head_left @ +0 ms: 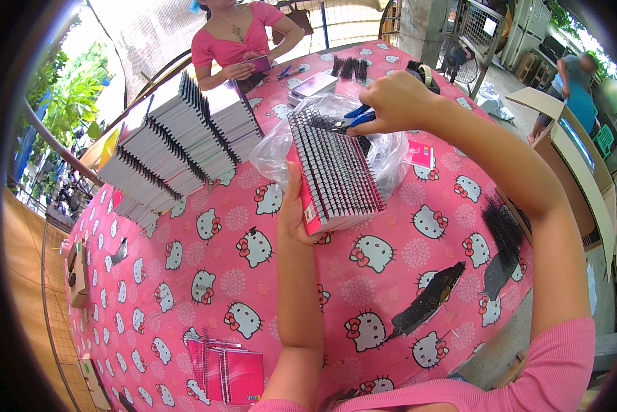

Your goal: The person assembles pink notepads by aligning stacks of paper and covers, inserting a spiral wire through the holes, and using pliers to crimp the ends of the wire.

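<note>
The stack of spiral notebooks (336, 175) stands on edge near the middle of the table (253, 288), spines up, and my left hand (293, 213) clasps its near end, fingers wrapped around the pink covers. My right hand (394, 103) is closed on blue-handled pliers (355, 117), whose tip meets the wire coils at the far end. A clear plastic bag (384, 154) lies under the stack. More notebooks (178, 144) lean in rows to the left.

I see an outdoor work spot in bright daylight: a table (240, 288) under a pink cartoon-cat cloth, green foliage (71, 103) at my left, metal railings (336, 20) behind, cardboard boxes (569, 137) and a grey concrete floor (500, 82) to the right
</note>
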Tool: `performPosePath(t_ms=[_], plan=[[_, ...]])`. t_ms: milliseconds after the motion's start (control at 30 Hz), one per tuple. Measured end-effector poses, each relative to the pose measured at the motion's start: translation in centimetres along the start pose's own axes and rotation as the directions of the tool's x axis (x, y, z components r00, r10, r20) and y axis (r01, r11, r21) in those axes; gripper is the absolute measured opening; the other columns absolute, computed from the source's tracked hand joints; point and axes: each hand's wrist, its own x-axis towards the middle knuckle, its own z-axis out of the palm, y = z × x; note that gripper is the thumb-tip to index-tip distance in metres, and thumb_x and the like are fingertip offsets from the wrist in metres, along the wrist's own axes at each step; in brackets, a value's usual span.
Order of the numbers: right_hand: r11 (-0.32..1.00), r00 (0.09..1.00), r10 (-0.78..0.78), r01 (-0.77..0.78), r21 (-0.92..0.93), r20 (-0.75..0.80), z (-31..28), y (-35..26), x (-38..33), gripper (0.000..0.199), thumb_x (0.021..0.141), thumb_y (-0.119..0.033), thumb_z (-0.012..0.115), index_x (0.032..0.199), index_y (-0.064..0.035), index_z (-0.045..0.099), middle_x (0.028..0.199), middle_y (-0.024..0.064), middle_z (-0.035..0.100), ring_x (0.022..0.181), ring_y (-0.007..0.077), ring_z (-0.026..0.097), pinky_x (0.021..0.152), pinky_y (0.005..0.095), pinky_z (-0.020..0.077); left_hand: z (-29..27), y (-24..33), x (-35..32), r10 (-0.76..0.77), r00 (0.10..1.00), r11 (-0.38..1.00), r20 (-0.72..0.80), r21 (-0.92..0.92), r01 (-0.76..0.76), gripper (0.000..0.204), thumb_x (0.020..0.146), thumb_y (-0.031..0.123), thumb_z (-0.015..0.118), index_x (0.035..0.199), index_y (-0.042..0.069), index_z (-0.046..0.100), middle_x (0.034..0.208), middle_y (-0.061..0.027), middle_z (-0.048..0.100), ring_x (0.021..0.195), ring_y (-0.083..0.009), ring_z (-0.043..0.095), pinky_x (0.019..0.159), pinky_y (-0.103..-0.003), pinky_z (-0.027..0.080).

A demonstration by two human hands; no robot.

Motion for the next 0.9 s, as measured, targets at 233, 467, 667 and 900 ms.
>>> performPosePath(t_ms=[233, 467, 667, 900], plan=[[0.999, 0.968, -0.048, 0.049, 0.000, -0.244, 1.6, 0.5, -0.6, 0.064, 0.071, -0.067, 0.059, 0.072, -0.0033, 0.060, 0.067, 0.0101, 0.058, 0.067, 0.0288, 0.061, 0.062, 0.0390, 0.0480, 0.4, -0.1, -0.1, 0.016, 1.000, 1.000, -0.006, 0.002, -0.016, 0.058, 0.091, 0.047, 0.049, 0.127, 0.002, 0.045, 0.119, -0.0167, 0.058, 0.102, -0.0299, 0.061, 0.088, -0.049, 0.050], [0.983, 0.901, -0.184, 0.175, -0.059, -0.393, 1.5, 1.0, -0.1, 0.063, 0.072, -0.065, 0.060, 0.077, -0.0024, 0.061, 0.071, 0.0114, 0.059, 0.071, 0.0296, 0.062, 0.066, 0.0389, 0.0491, 1.0, -0.5, 0.0, 0.015, 1.000, 0.999, -0.005, 0.035, -0.015, 0.057, 0.090, 0.047, 0.050, 0.126, 0.003, 0.048, 0.118, -0.0153, 0.058, 0.102, -0.0287, 0.061, 0.089, -0.048, 0.050], [1.000, 0.999, 0.011, -0.011, 0.002, -0.031, -0.3, -0.3, -0.3, 0.060, 0.072, -0.062, 0.061, 0.073, -0.0026, 0.061, 0.068, 0.0110, 0.057, 0.068, 0.0293, 0.060, 0.066, 0.0382, 0.0481, 0.2, -0.3, -0.1, 0.010, 0.999, 0.998, -0.052, 0.056, -0.007, 0.058, 0.090, 0.048, 0.050, 0.126, 0.002, 0.047, 0.119, -0.0156, 0.058, 0.102, -0.0291, 0.061, 0.089, -0.048, 0.050], [0.991, 0.931, -0.135, 0.123, -0.057, -0.339, 0.8, 1.0, -0.2, 0.063, 0.075, -0.063, 0.059, 0.091, -0.0017, 0.060, 0.089, 0.0112, 0.061, 0.093, 0.0273, 0.059, 0.079, 0.0388, 0.0471, 0.7, -0.5, 0.0, 0.003, 1.000, 1.000, -0.029, 0.028, -0.002, 0.059, 0.089, 0.048, 0.051, 0.126, 0.002, 0.047, 0.119, -0.0158, 0.058, 0.102, -0.0292, 0.061, 0.089, -0.048, 0.050]])
